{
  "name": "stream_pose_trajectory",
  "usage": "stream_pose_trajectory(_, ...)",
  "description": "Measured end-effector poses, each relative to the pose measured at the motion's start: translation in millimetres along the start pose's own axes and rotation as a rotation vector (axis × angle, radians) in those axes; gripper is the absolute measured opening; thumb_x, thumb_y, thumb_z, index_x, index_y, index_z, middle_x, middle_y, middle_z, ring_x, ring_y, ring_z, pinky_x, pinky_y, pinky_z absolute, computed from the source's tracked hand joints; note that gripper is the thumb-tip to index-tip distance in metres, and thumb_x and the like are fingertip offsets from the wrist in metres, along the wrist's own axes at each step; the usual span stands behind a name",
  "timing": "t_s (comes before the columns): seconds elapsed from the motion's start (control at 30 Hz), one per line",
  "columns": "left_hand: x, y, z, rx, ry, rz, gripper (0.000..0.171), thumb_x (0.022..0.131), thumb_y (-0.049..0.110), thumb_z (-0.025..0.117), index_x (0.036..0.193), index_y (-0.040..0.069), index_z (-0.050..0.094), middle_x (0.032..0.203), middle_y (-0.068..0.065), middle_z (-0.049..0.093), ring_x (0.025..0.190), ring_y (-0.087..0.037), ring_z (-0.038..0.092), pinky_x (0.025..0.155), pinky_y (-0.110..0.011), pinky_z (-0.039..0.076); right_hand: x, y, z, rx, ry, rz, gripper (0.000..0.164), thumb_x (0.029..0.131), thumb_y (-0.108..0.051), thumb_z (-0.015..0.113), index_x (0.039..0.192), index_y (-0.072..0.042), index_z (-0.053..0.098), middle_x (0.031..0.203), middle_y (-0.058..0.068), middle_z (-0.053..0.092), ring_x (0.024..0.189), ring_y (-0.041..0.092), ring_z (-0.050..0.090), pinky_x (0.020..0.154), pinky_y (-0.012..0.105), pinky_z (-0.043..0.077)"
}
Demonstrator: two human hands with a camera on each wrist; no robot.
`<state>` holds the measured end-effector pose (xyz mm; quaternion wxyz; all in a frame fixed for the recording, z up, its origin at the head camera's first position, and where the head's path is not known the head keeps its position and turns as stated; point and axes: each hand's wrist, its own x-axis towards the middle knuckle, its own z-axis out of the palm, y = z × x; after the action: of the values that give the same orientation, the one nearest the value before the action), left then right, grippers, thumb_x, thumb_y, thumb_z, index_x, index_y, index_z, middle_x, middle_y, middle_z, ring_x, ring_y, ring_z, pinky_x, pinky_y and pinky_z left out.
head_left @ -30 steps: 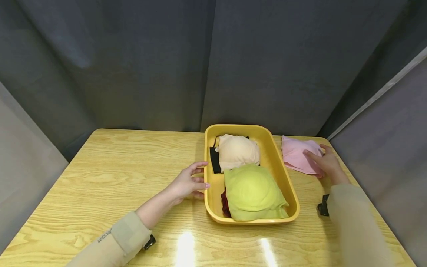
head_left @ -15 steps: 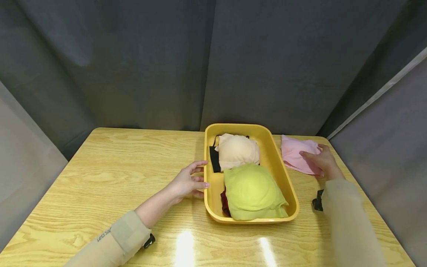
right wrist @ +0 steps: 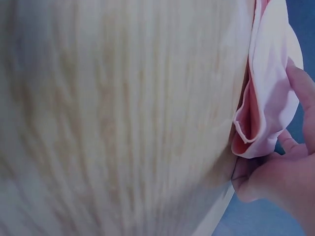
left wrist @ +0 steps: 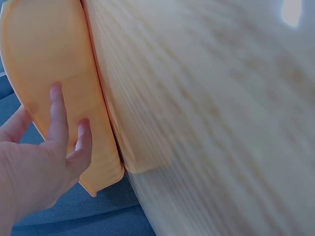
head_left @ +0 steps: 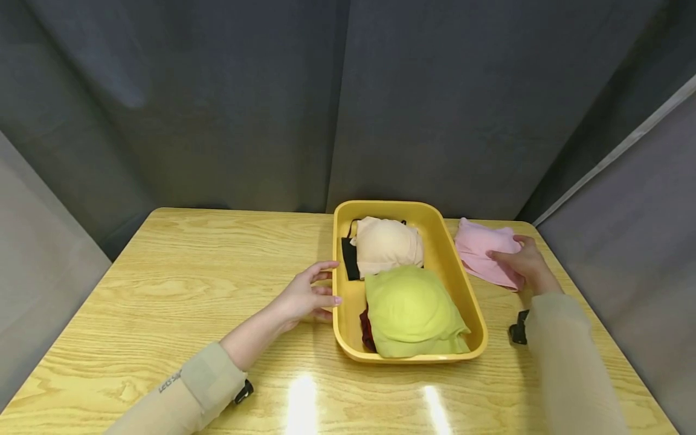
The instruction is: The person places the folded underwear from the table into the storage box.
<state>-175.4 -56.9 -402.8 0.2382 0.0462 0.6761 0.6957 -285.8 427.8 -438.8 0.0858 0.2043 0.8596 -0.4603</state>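
On the right of the table in the head view lies a folded pink padded bra point(head_left: 487, 249). My right hand point(head_left: 526, 264) grips its right end, thumb on top; in the right wrist view, fingers point(right wrist: 243, 179) reach beneath the folded edge of the cloth. A yellow plastic basin point(head_left: 459, 275) stands left of it. My left hand point(head_left: 301, 296) touches the basin's left side, with fingertips at the rim and spread, fairly straight fingers point(left wrist: 59, 115) along the outer wall. Inside the basin are a beige padded bra point(head_left: 388, 244) and a lime-yellow one point(head_left: 415, 311).
A black piece with a thin strap point(head_left: 350, 260) shows partly beneath the beige bra, and a dark red cloth point(head_left: 367, 331) beside the lime one. The wooden table point(head_left: 217, 272) ends at dark grey curtains point(head_left: 244, 109) behind and a pale panel point(head_left: 631, 211) on the right.
My right hand has shifted slightly left over the pink bra, whose left side now looks bunched and slightly moved. My left hand and the basin stay practically in place.
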Motion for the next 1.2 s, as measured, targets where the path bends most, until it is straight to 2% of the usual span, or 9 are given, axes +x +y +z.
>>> stream_pose_trajectory(0.23,-0.1,-0.8,-1.8,-0.006,0.002,0.000,0.075,0.082,-0.008,0.066,0.145,0.016,0.033,0.142,-0.019,0.036,0.094,-0.024,0.061,0.070,-0.046,0.057,-1,-3,0,-0.029,0.030,-0.065,0.115,0.072,-0.049,0.078,0.151,-0.012,0.004,0.153,0.027,0.005,0.126,0.043,0.023,0.107,0.048,0.034)
stream_pose_trajectory(0.37,0.0,-0.6,-2.2,-0.010,0.000,-0.001,0.075,0.083,-0.008,0.065,0.145,0.016,0.033,0.142,-0.019,0.036,0.096,-0.025,0.061,0.071,-0.046,0.057,-1,-3,-1,0.007,0.021,-0.099,0.111,0.072,-0.046,0.078,0.150,-0.013,0.006,0.152,0.027,0.009,0.124,0.041,0.025,0.092,0.028,0.050)
stream_pose_trajectory(0.47,0.1,-0.8,-2.1,-0.011,0.000,-0.002,0.075,0.083,-0.008,0.065,0.145,0.016,0.033,0.142,-0.019,0.036,0.096,-0.025,0.061,0.071,-0.046,0.057,-2,-4,-2,0.009,0.020,-0.122,0.108,0.075,-0.044,0.078,0.150,-0.011,0.008,0.151,0.026,0.011,0.123,0.040,0.026,0.088,0.024,0.051)
stream_pose_trajectory(0.6,0.5,-1.2,-1.8,-0.011,0.003,0.000,0.073,0.082,-0.009,0.065,0.143,0.019,0.035,0.142,-0.019,0.036,0.098,-0.027,0.061,0.071,-0.046,0.057,-4,-4,-3,0.007,0.039,-0.108,0.109,0.073,-0.046,0.077,0.151,-0.013,0.008,0.152,0.024,0.012,0.125,0.039,0.026,0.105,0.042,0.039)
stream_pose_trajectory(0.7,1.3,-2.0,-1.3,-0.014,0.001,0.006,0.072,0.082,-0.009,0.065,0.142,0.020,0.037,0.142,-0.020,0.036,0.102,-0.031,0.060,0.070,-0.046,0.057,-5,-3,-3,-0.003,0.052,-0.130,0.108,0.075,-0.047,0.076,0.150,-0.010,0.007,0.151,0.026,0.013,0.125,0.042,0.026,0.107,0.049,0.032)
stream_pose_trajectory(0.8,2.0,-2.5,-0.8,-0.016,-0.001,0.009,0.072,0.082,-0.009,0.065,0.142,0.020,0.037,0.142,-0.020,0.036,0.103,-0.032,0.060,0.070,-0.045,0.057,-7,-3,-2,-0.010,0.060,-0.168,0.107,0.077,-0.046,0.074,0.150,-0.008,0.005,0.149,0.029,0.014,0.124,0.043,0.027,0.107,0.051,0.031)
stream_pose_trajectory(0.93,2.5,-3.0,-0.4,-0.017,-0.004,0.014,0.072,0.082,-0.009,0.065,0.142,0.020,0.037,0.141,-0.021,0.036,0.102,-0.031,0.060,0.069,-0.045,0.057,-12,-4,-2,0.022,0.059,-0.199,0.106,0.077,-0.044,0.076,0.150,-0.012,0.005,0.149,0.024,0.015,0.122,0.040,0.031,0.101,0.037,0.042)
stream_pose_trajectory(1.07,3.2,-3.6,-0.4,-0.014,-0.008,0.019,0.073,0.082,-0.009,0.065,0.143,0.018,0.035,0.141,-0.021,0.036,0.100,-0.028,0.061,0.068,-0.044,0.058,-14,-6,-2,0.032,0.071,-0.225,0.102,0.077,-0.043,0.076,0.149,-0.013,0.009,0.149,0.023,0.017,0.121,0.039,0.032,0.081,0.014,0.049)
stream_pose_trajectory(1.2,3.8,-3.8,-0.4,-0.009,-0.004,0.017,0.074,0.082,-0.009,0.066,0.144,0.018,0.035,0.141,-0.020,0.037,0.097,-0.026,0.061,0.068,-0.043,0.058,-15,-6,-3,0.027,0.091,-0.226,0.098,0.079,-0.040,0.075,0.149,-0.015,0.011,0.149,0.023,0.019,0.119,0.038,0.031,0.070,0.008,0.048)
